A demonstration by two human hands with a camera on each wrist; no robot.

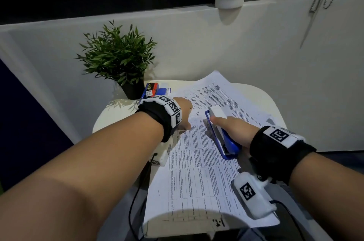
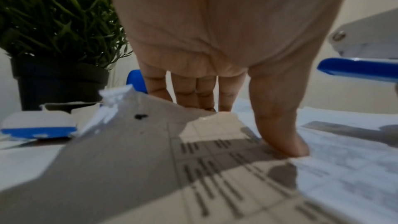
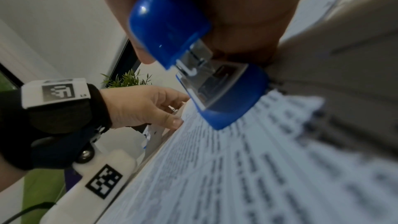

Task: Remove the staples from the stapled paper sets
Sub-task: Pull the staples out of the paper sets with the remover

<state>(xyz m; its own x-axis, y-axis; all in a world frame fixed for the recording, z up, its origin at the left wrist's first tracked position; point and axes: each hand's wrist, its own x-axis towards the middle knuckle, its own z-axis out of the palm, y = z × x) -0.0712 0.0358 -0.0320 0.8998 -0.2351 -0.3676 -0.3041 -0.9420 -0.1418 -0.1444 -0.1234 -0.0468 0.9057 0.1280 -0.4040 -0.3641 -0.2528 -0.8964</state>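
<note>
Paper set: a stapled paper set (image 1: 199, 164) printed with tables lies nearest on the small white table (image 1: 262, 99), its near edge hanging over the table's near side; in the left wrist view its far left corner (image 2: 116, 101) is crumpled and curls up
Loose sheets: more printed sheets (image 1: 214, 87) lie under and beyond the top set, fanned toward the far right of the table
Right hand: the right hand (image 1: 236, 128) is wrapped around a blue and white stapler (image 1: 222, 132), thumb along its white top, the tool's base resting on the paper; its nose points away toward the top of the page
Stapler rear: in the right wrist view the blue back end (image 3: 172, 28) and the clear hinge part sit against the palm, the blue base touching the printed sheet
Left hand: the left hand (image 1: 183, 110) grips nothing; its fingers (image 2: 187, 89) are straight and its thumb (image 2: 277, 125) presses down on the paper, pinning the upper left part of the page
Staple bits: two small dark specks (image 1: 197, 112) lie on the paper between the two hands; too small to tell more
Staple box: a box marked STAPLES (image 1: 150, 89) with a blue and white item beside it sits beyond the left wrist
Plant: a green plant in a black pot (image 1: 118, 59) stands at the table's far left corner, by the white wall
</note>
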